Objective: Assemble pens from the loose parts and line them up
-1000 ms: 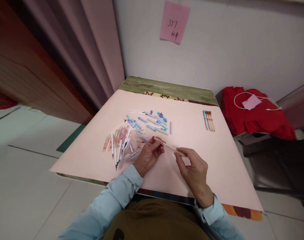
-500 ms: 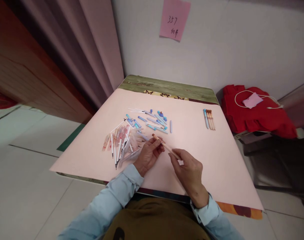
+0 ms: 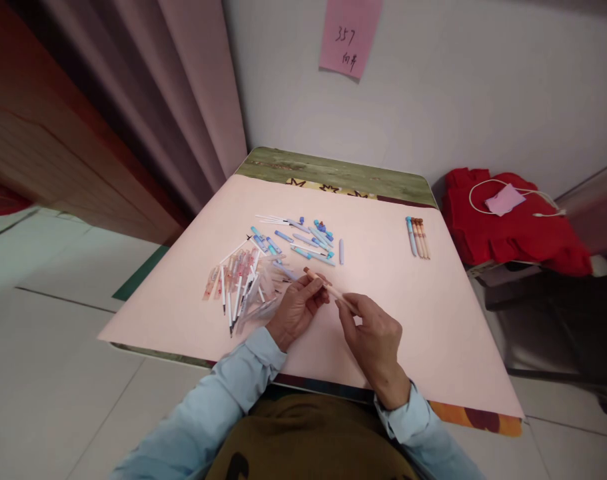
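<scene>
A peach-coloured pen with a brown top slants between my two hands above the table. My left hand pinches its upper part between thumb and fingers. The fingers of my right hand close on its lower end, hiding the tip. Left of my hands lies a heap of pinkish pen barrels, white refills and a clear plastic bag. Behind it are scattered blue and lilac pen parts with small blue caps.
Several whole pens, one blue and the others brown-topped, lie in a row on the right of the pink-covered table. A red cloth bearing a white cord lies beyond the right edge. A wall with a pink note stands behind.
My right hand has slid slightly up and left along the pen, nearer to my left hand. My left hand keeps its hold, and the parts on the table lie as before.
</scene>
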Tool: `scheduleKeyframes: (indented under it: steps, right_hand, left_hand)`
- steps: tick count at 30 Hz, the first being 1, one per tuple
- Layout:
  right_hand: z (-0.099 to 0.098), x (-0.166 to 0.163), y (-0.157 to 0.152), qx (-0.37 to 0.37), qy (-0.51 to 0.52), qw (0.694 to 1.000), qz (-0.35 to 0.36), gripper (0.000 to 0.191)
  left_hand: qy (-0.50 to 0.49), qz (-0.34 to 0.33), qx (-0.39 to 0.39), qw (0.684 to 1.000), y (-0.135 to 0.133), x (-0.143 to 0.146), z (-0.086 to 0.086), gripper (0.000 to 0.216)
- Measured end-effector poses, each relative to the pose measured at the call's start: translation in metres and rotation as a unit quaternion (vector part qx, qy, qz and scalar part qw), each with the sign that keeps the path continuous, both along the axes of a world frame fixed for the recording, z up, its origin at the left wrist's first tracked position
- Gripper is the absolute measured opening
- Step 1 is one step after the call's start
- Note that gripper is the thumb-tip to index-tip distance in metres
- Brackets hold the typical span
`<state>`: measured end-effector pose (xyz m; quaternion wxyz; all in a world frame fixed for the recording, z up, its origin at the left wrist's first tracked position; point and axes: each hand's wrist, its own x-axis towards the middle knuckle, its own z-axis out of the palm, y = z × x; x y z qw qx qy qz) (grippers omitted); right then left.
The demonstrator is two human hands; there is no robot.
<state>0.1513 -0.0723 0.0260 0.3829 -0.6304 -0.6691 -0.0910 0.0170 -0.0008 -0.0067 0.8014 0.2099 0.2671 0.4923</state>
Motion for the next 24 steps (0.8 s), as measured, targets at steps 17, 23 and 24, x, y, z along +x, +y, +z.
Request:
scheduleKeyframes:
  steps: [17,23,24]
  right_hand:
    - [-0.006,-0.005,0.001,-0.181,-0.016,0.982,-0.061,0.049]
    - [-0.005,-0.012,0.002,-0.216,0.04,0.974,-0.063,0.035]
    - [-0.005,-0.013,0.002,-0.219,0.057,0.972,-0.058,0.034]
  left_hand:
    - [0.04,-0.019,-0.015,0.999,-0.001,-0.003,0.003,0.024]
    - [0.046,-0.001,-0.016,0.999,-0.001,-0.001,0.003,0.026]
    - [0.047,0.003,-0.016,0.999,-0.001,-0.001,0.003,0.026]
